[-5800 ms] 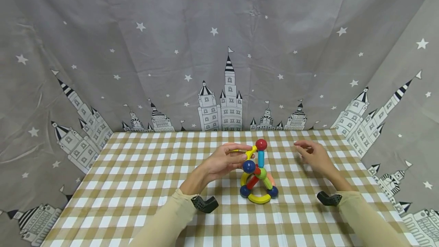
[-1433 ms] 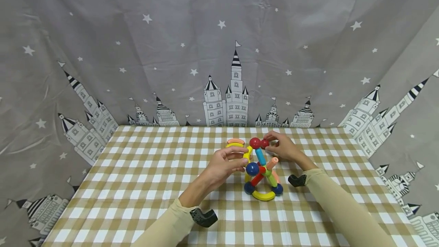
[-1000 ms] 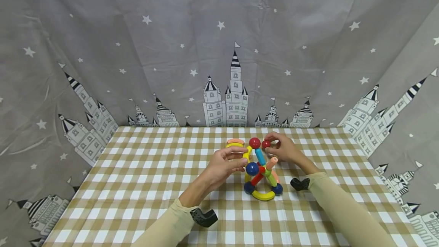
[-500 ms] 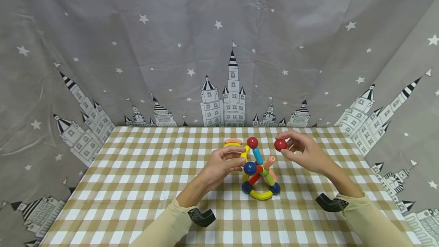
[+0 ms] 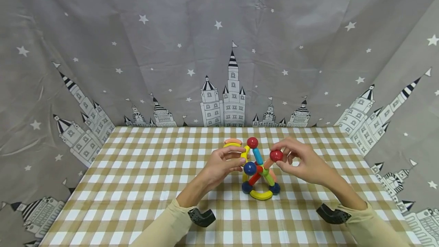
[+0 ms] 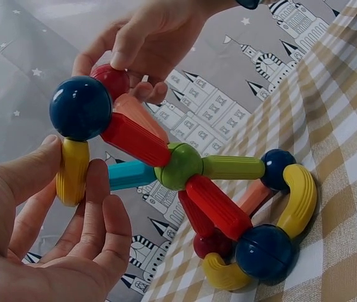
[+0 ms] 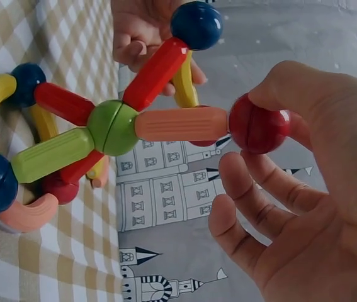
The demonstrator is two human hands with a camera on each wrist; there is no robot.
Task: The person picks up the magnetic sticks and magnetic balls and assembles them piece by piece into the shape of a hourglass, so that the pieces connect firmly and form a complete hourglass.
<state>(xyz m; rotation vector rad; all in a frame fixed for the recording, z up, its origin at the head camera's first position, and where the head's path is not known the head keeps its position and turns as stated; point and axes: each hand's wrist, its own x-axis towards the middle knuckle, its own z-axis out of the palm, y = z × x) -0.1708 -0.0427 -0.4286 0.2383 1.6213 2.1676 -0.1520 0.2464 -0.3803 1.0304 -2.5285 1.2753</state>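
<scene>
A magnetic ball-and-rod model stands mid-table, its green centre ball (image 7: pixel 112 128) joined to rods on several sides. My right hand (image 5: pixel 306 161) pinches a red ball (image 7: pixel 259 124) between thumb and fingers, right at the free end of a salmon rod (image 7: pixel 181 124). My left hand (image 5: pixel 219 165) pinches a yellow curved rod (image 6: pixel 73 171) just under a large blue ball (image 6: pixel 80 108). Another red ball (image 5: pixel 252 142) tops the blue rod (image 5: pixel 258 156). Below, blue balls (image 5: pixel 275 188) and curved yellow rods (image 5: pixel 261 195) form the base ring on the cloth.
Behind my left hand, a salmon curved rod (image 5: pixel 233 140) and a yellow curved one (image 5: pixel 232 145) lie on the checked tablecloth (image 5: pixel 154 178). A grey curtain (image 5: pixel 192 48) with castles and stars hangs along the table's back edge and sides.
A salmon rod has joined the model since the oldest frame. My right hand has drawn the red ball away from the top ball, then lowered it to that rod's end. The left hand keeps its hold.
</scene>
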